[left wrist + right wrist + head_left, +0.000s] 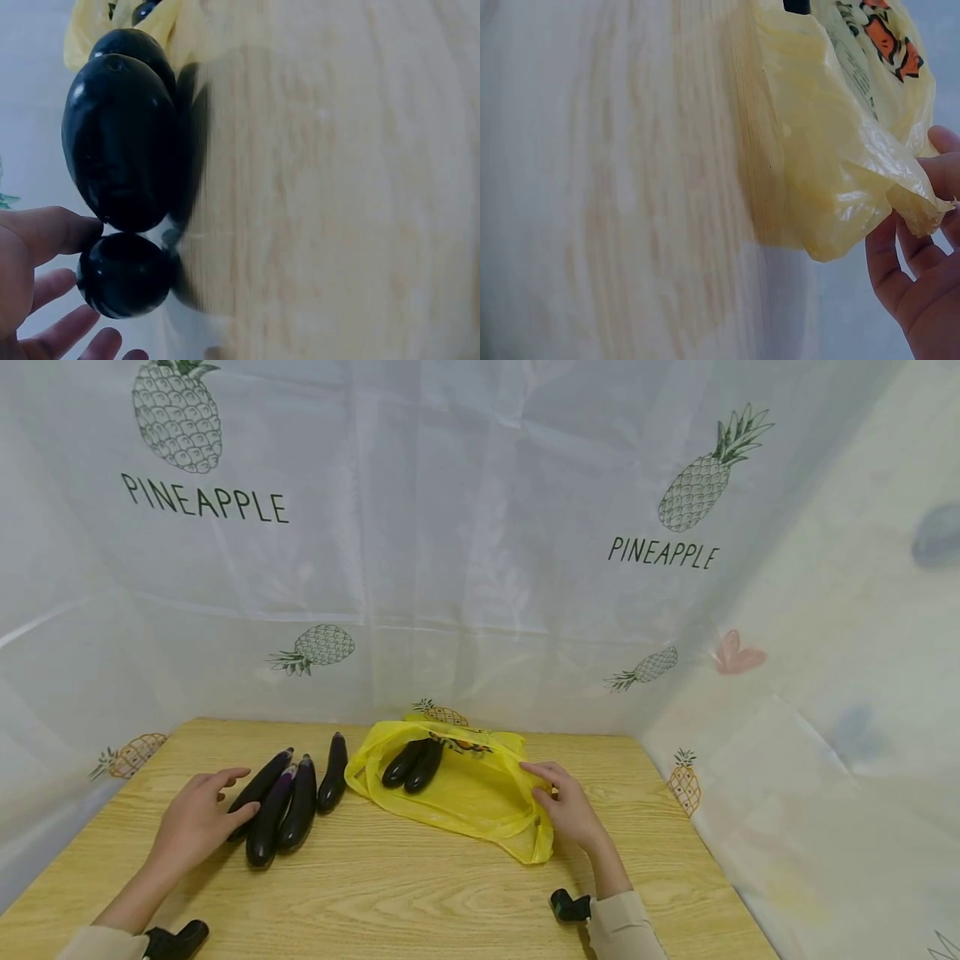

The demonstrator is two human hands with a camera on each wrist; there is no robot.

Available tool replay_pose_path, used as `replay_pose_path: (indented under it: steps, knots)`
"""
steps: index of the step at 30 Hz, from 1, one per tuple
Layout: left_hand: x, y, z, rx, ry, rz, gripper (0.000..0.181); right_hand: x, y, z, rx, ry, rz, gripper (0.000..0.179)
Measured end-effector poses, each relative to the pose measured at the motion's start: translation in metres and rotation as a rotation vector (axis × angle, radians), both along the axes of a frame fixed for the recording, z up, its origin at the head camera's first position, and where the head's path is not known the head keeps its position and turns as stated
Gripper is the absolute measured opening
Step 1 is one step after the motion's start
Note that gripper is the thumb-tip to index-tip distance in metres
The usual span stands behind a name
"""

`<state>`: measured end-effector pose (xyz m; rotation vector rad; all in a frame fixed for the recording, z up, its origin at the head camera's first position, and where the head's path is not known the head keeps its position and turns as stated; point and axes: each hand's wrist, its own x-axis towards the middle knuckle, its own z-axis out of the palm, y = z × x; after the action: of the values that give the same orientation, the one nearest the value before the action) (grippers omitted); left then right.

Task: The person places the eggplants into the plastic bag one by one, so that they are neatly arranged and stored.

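At the left, three dark purple eggplants [298, 810] lie close together, with another eggplant [332, 774] standing a little apart toward the bag. My left hand [197, 817] is at the leftmost eggplant [258, 789], thumb and fingers spread on either side of its near end. In the left wrist view the thumb reaches the top of an eggplant [124, 276], while the fingers extend past its side. A yellow plastic bag [480, 793] lies with its mouth facing me. Two eggplants [424, 766] rest inside it. My right hand [572, 806] holds the bag's right edge between thumb and fingers.
Everything lies on a wood-grain table [390, 893]. Behind it hangs a pale sheet [450, 527] with pineapple prints, and another patterned sheet [825, 777] runs along the right. Dark devices [572, 906] are strapped at both wrists.
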<state>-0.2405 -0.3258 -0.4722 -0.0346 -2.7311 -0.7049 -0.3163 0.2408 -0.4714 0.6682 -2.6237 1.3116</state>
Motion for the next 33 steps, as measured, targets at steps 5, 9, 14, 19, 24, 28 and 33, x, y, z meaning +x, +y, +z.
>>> replay_pose_path:
  steps: [5,9,14,19,24,28,33]
  knots:
    - [0.000,-0.003,-0.001,0.006,-0.044,0.000,0.065,0.000,0.000,-0.001,-0.002,-0.004,-0.002,0.050]
    - [0.001,-0.008,-0.003,0.015,-0.065,-0.008,0.064,0.000,-0.001,-0.001,0.000,-0.009,-0.010,0.051]
    - [0.001,-0.016,-0.007,0.004,-0.071,-0.005,0.059,0.001,-0.003,0.001,-0.002,-0.013,-0.008,0.050]
    - [0.004,-0.019,-0.008,0.002,-0.060,-0.011,0.055,0.001,-0.003,0.001,0.002,-0.006,-0.009,0.050]
    - [0.009,-0.020,-0.006,0.011,-0.075,-0.028,0.058,0.000,-0.002,0.000,0.006,-0.002,-0.015,0.050]
    - [0.011,-0.022,-0.005,0.004,-0.085,-0.031,0.058,0.000,-0.001,0.000,0.006,-0.007,-0.015,0.050]
    - [0.013,-0.025,-0.006,0.005,-0.096,-0.034,0.059,0.001,-0.002,0.001,0.008,-0.008,-0.019,0.050]
